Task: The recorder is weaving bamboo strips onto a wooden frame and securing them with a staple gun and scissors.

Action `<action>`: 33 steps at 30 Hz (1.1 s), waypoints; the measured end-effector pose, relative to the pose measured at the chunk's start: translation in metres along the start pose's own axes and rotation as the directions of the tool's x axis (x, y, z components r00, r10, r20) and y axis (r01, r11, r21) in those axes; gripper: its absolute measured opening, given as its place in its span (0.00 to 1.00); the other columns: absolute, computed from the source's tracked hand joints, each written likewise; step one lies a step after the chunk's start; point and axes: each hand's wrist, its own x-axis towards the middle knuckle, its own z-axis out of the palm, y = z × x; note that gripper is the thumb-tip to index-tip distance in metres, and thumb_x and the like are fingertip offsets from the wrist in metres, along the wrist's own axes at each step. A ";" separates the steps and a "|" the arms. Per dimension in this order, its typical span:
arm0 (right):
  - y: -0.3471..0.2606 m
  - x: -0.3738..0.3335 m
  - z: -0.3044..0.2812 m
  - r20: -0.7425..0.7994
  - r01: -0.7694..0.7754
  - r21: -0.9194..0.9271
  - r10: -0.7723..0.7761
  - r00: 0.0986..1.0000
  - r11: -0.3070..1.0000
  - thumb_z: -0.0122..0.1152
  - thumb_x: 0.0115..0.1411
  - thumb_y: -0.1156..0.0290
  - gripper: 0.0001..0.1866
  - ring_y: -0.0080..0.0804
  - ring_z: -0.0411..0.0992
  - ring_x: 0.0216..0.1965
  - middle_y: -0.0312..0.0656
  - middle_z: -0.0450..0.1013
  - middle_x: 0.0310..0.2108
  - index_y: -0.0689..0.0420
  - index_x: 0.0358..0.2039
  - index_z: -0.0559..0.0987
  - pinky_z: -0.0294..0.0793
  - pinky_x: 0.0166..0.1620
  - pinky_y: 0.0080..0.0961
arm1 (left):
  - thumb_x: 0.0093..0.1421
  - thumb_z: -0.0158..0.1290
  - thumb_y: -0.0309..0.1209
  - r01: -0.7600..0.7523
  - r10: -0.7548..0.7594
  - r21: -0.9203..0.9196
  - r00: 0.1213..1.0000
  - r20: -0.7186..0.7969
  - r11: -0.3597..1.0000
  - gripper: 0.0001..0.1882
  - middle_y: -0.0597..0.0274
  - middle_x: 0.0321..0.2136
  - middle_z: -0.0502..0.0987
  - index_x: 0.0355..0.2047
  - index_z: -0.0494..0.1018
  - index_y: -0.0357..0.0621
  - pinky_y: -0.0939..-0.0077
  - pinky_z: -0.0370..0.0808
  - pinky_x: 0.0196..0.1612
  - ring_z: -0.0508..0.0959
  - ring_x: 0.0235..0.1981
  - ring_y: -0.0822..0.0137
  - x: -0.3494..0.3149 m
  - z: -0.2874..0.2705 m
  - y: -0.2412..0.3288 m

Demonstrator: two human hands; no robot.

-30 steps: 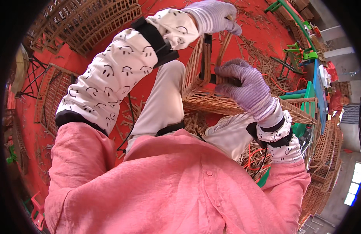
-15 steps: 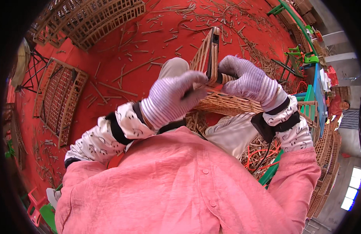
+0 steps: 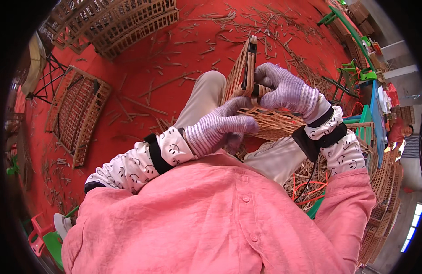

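A woven basket of light brown strips (image 3: 277,119) rests between my knees, its dark-edged wooden rim (image 3: 248,68) pointing up and away. My right hand (image 3: 284,86), in a striped lilac and white glove, is closed round the rim's near corner, where pale strips are wrapped round it. My left hand (image 3: 222,124), gloved alike, is just left of and below that corner. Its upper fingers are stretched out and apart, with the lower ones partly curled. I see nothing held in it; whether its fingertips touch the weave, I cannot tell.
Loose wooden strips (image 3: 151,84) litter the red floor. Lattice panels stand stacked (image 3: 128,29) at the far left, and another woven panel (image 3: 78,114) lies nearer. At the right are a blue table (image 3: 376,121), green stools (image 3: 367,74) and a person in red (image 3: 397,130).
My left hand has moved down from the rim's corner, and its fingers have spread. My right hand keeps its grip there. The whole view has shifted slightly.
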 end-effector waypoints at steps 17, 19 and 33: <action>0.022 -0.016 0.016 -0.365 0.148 -0.431 -0.322 0.873 0.890 0.70 0.42 0.65 0.24 0.42 0.74 0.34 0.46 0.74 0.30 0.57 0.38 0.70 0.73 0.36 0.32 | 0.49 0.58 0.41 -0.146 0.463 0.943 0.842 0.278 -0.300 0.13 0.52 0.16 0.71 0.23 0.75 0.43 0.67 0.71 0.26 0.74 0.20 0.56 0.054 0.021 0.116; 0.014 -0.021 0.030 -0.474 0.074 -0.450 -0.308 0.825 0.890 0.69 0.43 0.65 0.23 0.43 0.74 0.33 0.47 0.73 0.28 0.57 0.37 0.70 0.73 0.35 0.33 | 0.49 0.58 0.41 -0.102 0.431 0.930 0.864 0.259 -0.353 0.14 0.53 0.16 0.71 0.24 0.75 0.43 0.67 0.71 0.27 0.74 0.21 0.57 0.076 0.008 0.125; 0.008 -0.021 0.024 -0.262 0.221 -0.590 -0.443 0.857 0.776 0.66 0.48 0.77 0.20 0.24 0.73 0.34 0.41 0.72 0.33 0.64 0.43 0.75 0.74 0.38 0.22 | 0.56 0.55 0.35 -0.360 0.656 0.886 0.750 0.088 0.293 0.13 0.67 0.17 0.72 0.39 0.72 0.42 0.85 0.65 0.17 0.68 0.14 0.79 0.070 -0.043 0.100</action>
